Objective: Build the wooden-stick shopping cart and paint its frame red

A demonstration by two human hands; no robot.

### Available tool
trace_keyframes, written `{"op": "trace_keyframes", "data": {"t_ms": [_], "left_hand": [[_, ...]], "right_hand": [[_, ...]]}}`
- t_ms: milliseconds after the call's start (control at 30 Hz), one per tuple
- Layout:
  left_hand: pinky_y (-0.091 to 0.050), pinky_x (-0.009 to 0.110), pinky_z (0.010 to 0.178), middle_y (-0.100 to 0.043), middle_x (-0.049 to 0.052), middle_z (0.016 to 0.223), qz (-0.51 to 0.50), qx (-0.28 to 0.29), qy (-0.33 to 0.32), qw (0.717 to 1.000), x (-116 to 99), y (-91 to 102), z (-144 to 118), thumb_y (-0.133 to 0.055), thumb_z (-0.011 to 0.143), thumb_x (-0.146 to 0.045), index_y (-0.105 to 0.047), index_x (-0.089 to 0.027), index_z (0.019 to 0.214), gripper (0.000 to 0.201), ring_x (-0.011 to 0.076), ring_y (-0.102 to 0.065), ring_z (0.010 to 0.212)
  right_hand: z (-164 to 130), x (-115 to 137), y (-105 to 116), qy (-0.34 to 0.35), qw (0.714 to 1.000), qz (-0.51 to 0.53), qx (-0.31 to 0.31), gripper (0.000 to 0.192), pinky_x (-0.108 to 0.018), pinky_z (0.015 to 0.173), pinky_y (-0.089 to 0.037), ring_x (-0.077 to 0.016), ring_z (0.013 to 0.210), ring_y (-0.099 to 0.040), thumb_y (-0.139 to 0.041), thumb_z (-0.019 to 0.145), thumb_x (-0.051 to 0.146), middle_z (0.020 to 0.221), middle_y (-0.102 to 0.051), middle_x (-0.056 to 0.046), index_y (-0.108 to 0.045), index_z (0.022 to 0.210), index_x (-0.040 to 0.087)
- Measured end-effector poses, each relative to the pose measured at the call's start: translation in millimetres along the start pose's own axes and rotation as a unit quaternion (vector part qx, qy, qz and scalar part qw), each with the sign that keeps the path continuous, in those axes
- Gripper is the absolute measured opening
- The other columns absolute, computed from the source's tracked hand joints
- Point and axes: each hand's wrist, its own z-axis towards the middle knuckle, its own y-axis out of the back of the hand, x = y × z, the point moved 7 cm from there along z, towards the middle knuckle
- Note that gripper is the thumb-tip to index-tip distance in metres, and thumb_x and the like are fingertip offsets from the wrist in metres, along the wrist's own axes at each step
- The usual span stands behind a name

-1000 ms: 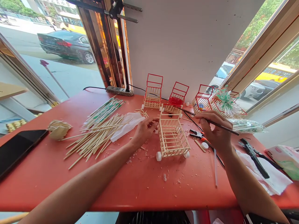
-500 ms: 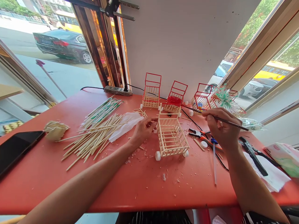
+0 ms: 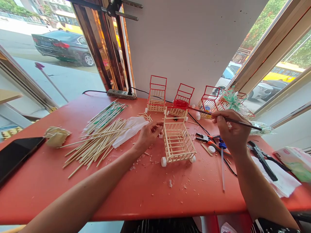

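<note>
A small shopping cart point(image 3: 178, 145) built of pale wooden sticks stands on white round wheels in the middle of the red table. My left hand point(image 3: 151, 133) is closed at the cart's back left side, thumb and fingers pinching the frame. Between the fingers of my right hand point(image 3: 232, 126) is a thin paintbrush point(image 3: 243, 123) with a dark handle. Its tip points left, close to the cart's upper handle and a red dish point(image 3: 181, 104) behind it; whether it touches either, I cannot tell.
Several carts with red-painted frames, including one at the back point(image 3: 157, 94), stand along the wall. Loose wooden sticks point(image 3: 97, 142) lie left, beside wrapped sticks point(image 3: 105, 117). Pliers point(image 3: 204, 138), a glue stick-like rod with blue top point(image 3: 223, 161) and black cutters point(image 3: 263, 161) lie right.
My right hand has shifted slightly to the right with the paintbrush. My left hand stays on the cart, and the whole view has moved a little.
</note>
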Motion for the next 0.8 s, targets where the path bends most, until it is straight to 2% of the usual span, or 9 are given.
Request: {"op": "trace_keyframes", "data": {"t_ms": [167,367,600,800], "left_hand": [[-0.052,0.029,0.063,-0.073,0.003,0.073,0.01,0.003,-0.004,1.0,0.1,-0.3,-0.3,-0.064,0.085,-0.044,-0.077,-0.013,0.112,0.043,0.0152,-0.065,0.061],[-0.051,0.029,0.063,-0.073,0.003,0.074,0.009,0.003,-0.003,1.0,-0.9,-1.2,0.1,-0.064,0.084,-0.044,-0.077,-0.013,0.112,0.043,0.0159,-0.067,0.062],[-0.053,0.029,0.063,-0.076,0.005,0.081,-0.001,0.003,-0.013,1.0,-0.4,-2.1,1.3,-0.065,0.085,-0.041,-0.077,-0.013,0.113,0.042,0.0158,-0.067,0.064],[-0.053,0.028,0.062,-0.076,0.005,0.08,0.0,0.004,-0.026,1.0,-5.9,-1.9,1.1,-0.063,0.085,-0.038,-0.077,-0.013,0.111,0.039,0.0154,-0.067,0.063]], "right_hand": [[-1.2,-5.2,-3.6,-0.049,0.996,0.077,-0.015,0.017,-0.032,0.07,-0.055,-0.0149,0.074,-0.069,-0.062,0.1,0.024,0.086,-0.074,-0.002,-0.079,0.097,0.024],[-0.8,8.2,-26.5,-0.076,0.984,0.157,0.035,0.018,-0.032,0.071,-0.057,-0.0147,0.079,-0.069,-0.062,0.101,0.024,0.091,-0.075,-0.002,-0.079,0.102,0.026],[9.9,20.1,-48.4,-0.079,0.976,0.188,0.071,0.017,-0.032,0.073,-0.058,-0.0132,0.08,-0.069,-0.061,0.101,0.025,0.096,-0.075,-0.002,-0.078,0.101,0.026],[21.7,16.4,-47.1,-0.11,0.978,0.167,0.058,0.017,-0.026,0.062,-0.055,-0.0119,0.073,-0.069,-0.063,0.099,0.027,0.089,-0.076,-0.003,-0.079,0.097,0.023]]}}
